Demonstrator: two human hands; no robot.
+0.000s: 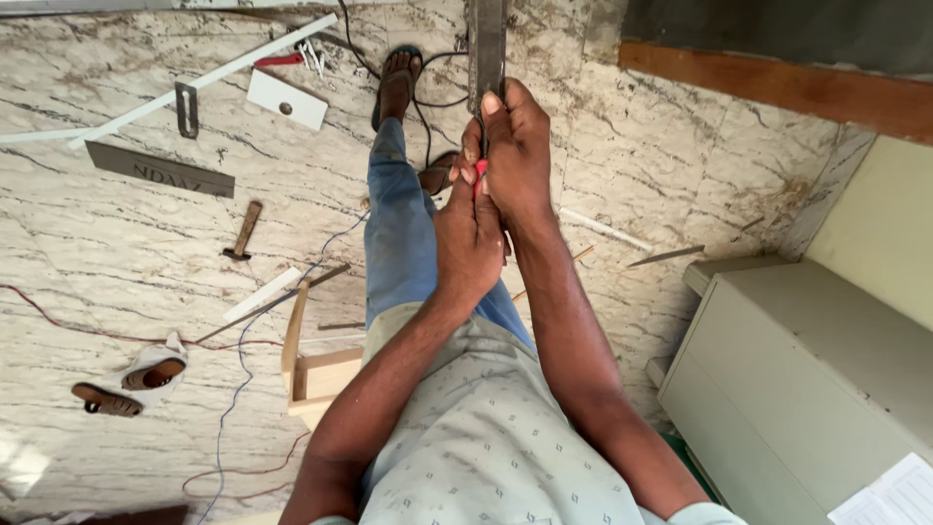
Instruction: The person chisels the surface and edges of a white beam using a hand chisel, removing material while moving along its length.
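Both of my hands are raised close together in front of me. My right hand (pixel 517 146) grips the lower end of a grey metal strip (pixel 486 44) that runs up out of view. Just below it, my left hand (pixel 468 243) is closed around a red-handled tool (pixel 479 181); only a sliver of the red shows between the fingers and its tip is hidden. The two hands touch. Beneath them are my blue trouser leg (pixel 398 233) and my sandalled foot (pixel 397 83) on the marble floor.
A hammer (pixel 243 229), white strips (pixel 209 76), a white block (pixel 287 99), a grey plate (pixel 160 170) and thin cables (pixel 233 389) lie on the floor at left. A pair of sandals (pixel 126 386) and a small wooden stool (pixel 316 374) are lower left. A beige cabinet (pixel 807 369) stands at right.
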